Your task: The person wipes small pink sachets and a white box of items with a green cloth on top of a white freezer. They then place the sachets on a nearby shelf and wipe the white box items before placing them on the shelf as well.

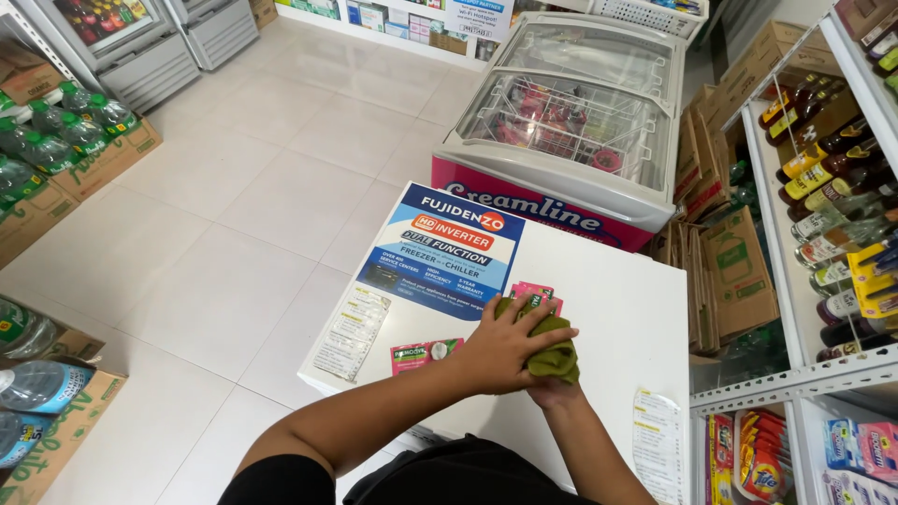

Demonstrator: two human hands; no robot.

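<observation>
An olive-green cloth (554,353) lies bunched on the white lid of a chest freezer (617,309). My left hand (503,348) presses flat on the cloth's left side, fingers spread. My right hand (552,391) is mostly hidden beneath the cloth and grips it from below. Under the cloth's far edge peeks a pink sticker (533,292). A large blue poster sticker (441,251) covers the lid's far left part.
A glass-topped ice cream freezer (571,122) stands just beyond. White shelves with bottles (832,178) and flattened cardboard boxes (725,271) line the right. Boxes of bottled water (56,140) sit along the left. The floor (224,215) is white tile.
</observation>
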